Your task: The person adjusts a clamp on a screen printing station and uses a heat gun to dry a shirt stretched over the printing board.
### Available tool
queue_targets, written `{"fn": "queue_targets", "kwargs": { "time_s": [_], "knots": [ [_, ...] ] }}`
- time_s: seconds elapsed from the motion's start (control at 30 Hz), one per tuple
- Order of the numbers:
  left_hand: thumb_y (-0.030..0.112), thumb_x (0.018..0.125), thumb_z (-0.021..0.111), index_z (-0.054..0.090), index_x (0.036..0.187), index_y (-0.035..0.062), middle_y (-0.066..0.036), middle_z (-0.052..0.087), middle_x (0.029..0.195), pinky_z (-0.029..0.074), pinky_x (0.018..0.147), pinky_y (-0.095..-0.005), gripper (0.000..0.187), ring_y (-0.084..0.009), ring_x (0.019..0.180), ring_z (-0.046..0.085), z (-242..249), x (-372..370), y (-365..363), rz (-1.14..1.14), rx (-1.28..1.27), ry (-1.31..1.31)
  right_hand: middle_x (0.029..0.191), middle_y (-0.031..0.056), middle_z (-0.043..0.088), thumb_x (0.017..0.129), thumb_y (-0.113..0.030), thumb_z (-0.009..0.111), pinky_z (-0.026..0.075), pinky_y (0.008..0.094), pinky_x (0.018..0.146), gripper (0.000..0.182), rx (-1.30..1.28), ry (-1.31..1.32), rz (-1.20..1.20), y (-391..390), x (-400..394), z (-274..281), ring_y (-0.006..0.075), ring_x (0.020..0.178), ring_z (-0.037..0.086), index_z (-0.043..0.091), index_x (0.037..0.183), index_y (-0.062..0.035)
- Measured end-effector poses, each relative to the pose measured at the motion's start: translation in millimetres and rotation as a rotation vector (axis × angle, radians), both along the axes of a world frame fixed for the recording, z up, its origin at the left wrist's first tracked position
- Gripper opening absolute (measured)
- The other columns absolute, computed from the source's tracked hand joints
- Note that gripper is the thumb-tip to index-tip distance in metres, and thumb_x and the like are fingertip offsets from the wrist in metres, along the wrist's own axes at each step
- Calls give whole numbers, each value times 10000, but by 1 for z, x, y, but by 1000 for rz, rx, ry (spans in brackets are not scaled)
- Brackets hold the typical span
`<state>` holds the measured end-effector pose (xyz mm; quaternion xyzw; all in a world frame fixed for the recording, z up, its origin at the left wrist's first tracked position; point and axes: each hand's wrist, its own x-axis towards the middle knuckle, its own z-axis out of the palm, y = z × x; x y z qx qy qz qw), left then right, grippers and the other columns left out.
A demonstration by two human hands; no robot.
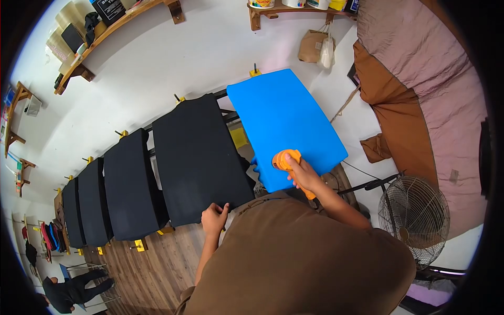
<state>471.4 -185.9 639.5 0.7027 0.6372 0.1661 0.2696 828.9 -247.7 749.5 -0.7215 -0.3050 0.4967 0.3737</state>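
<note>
Bright blue fabric [283, 115] is stretched smooth over a flat board in front of me, its loose edge bunched at the lower left. My right hand [303, 174] is closed round the handle of an orange pistol-shaped tool [286, 159], whose round head points down at the blue fabric; any gap between them is hard to judge. My left hand [213, 217] is at the near edge of a board covered in black fabric [197, 157], its fingers curled against the cloth. What lies under those fingers is hidden.
More black-covered boards [126, 184] run in a row to the left, with yellow clamps [139, 245] at their ends. A wire fan [415, 215] stands close on my right. Wall shelves [118, 26] hold rolls and tubs. A person [73, 289] in dark clothes is at far left.
</note>
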Motion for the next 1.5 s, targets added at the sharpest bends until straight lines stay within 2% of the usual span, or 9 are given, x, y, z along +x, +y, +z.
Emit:
{"fn": "queue_targets", "kwargs": {
  "time_s": [0.7,0.8,0.9,1.0,1.07,1.2,1.3,1.4,1.5],
  "knots": [
    [523,828,821,644,711,50,-135,638,562,550,602,-420,518,-332,580,690,9,3,-2,-87,-7,53,780,58,619,981,-785,412,482,284,487,820,-66,10,70,-54,8,7,112,566,563,599,1272,-42],
    [519,821,827,647,712,51,-134,635,559,550,604,-421,513,-336,577,687,7,2,0,-88,-11,35,777,50,615,978,-781,428,476,277,484,807,-61,186,5,-60,12,5,104,566,553,601,1251,-42],
    [541,821,814,654,720,55,-137,636,563,555,606,-430,521,-340,584,688,3,1,-1,-116,-2,59,768,56,614,980,-780,424,473,271,478,801,-51,-17,6,-62,9,8,105,561,553,601,1226,-38],
    [573,827,788,674,738,67,-139,646,580,562,611,-442,527,-345,608,696,-5,-2,-4,-228,84,115,762,54,610,980,-781,426,469,265,476,798,-33,251,-53,-63,18,0,101,559,549,599,1226,-42],
    [592,835,764,692,758,78,-138,659,602,567,617,-456,524,-347,634,704,-4,-3,-5,-301,49,169,759,63,613,982,-787,407,472,266,475,807,-33,0,-13,-61,11,6,101,558,553,600,1219,-40],
    [587,845,759,707,775,88,-130,663,607,570,623,-462,507,-343,635,706,-1,-4,-4,-328,-4,153,757,56,610,983,-783,416,469,263,476,798,8,203,-73,-59,15,7,98,556,548,604,1206,-41],
    [588,854,754,713,784,90,-118,663,598,567,608,-450,505,-330,624,707,-5,-7,-2,-370,-10,164,756,65,613,988,-782,399,467,267,466,804,-34,-33,-18,-59,14,7,105,551,551,603,1203,-35],
    [589,854,762,717,783,89,-105,659,589,560,590,-422,507,-315,603,702,-4,-6,0,-393,-70,90,758,58,612,990,-767,430,462,265,465,788,-21,276,-52,-60,20,1,108,548,545,597,1241,-39],
    [588,849,771,716,778,83,-97,657,586,552,580,-398,513,-302,587,696,-3,-8,0,-396,-72,16,748,71,612,986,-786,394,462,271,456,818,105,-134,-57,-62,9,6,115,540,548,595,1234,-33]
  ]
}}
